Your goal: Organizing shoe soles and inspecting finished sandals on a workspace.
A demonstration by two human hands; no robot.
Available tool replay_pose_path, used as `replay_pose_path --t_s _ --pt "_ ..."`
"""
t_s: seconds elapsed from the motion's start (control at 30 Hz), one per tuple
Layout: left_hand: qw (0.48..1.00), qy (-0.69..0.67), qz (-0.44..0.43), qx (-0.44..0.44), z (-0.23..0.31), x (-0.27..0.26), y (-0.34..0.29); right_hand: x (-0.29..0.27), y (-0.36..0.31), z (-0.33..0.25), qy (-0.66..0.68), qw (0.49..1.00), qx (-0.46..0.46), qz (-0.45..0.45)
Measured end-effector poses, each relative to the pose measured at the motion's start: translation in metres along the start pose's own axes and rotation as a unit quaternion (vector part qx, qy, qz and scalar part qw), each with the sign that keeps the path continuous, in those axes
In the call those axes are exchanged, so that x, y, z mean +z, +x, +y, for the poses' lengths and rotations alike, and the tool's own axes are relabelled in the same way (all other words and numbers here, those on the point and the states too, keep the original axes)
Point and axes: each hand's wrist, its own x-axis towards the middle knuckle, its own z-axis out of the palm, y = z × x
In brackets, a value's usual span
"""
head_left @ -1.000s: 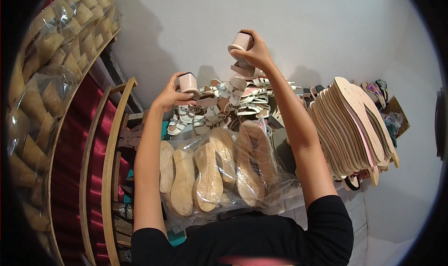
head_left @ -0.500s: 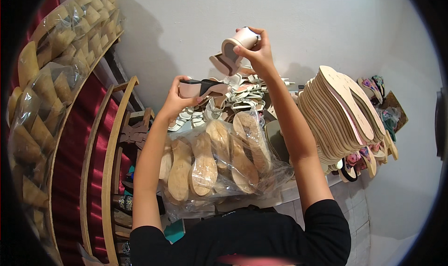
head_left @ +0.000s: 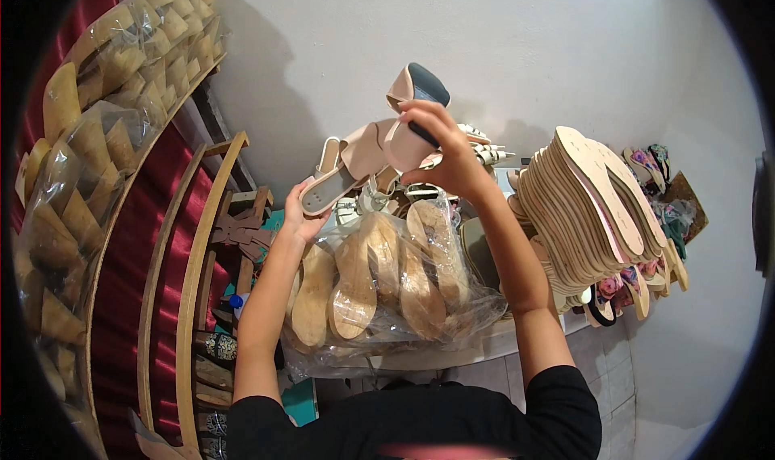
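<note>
My left hand (head_left: 304, 211) is closed round the heel end of a beige sandal (head_left: 331, 187), whose insole and wide strap show. In my right hand (head_left: 442, 147) is a second sandal (head_left: 420, 87), pale pink with a dark sole; its sole is turned partly toward me and its heel sits between my thumb and fingers. Both are held up above a pile of white strappy sandals (head_left: 374, 197). Closer to me lies a clear plastic bag (head_left: 476, 303) of wooden shoe soles (head_left: 353, 294).
A tall stack of sole-shaped boards (head_left: 577, 210) stands at the right, with patterned sandals (head_left: 617, 290) below it. Along the left run a wooden rack (head_left: 192, 299) and a shelf of plastic-wrapped wooden pieces (head_left: 101, 149). A white wall (head_left: 525, 48) rises behind.
Both sandals have been turned over in my hands: the left one now shows its insole, the right one its dark sole. My right hand has come lower, and my left hand slightly lower too.
</note>
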Motion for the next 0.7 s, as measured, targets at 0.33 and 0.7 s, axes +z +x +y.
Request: replay_pose_path --t_s 0.33,0.7 --pt "0.965 -0.079 -0.241 0.064 -0.032 0.057 -0.126 -0.008 -0.028 -0.083 -0.047 0.997 -0.044 -0.044" --pt "0.902 -0.084 -0.406 0.118 -0.196 0.100 -0.277 -0.126 -0.107 -0.237 -0.084 0.987 -0.126 -0.049"
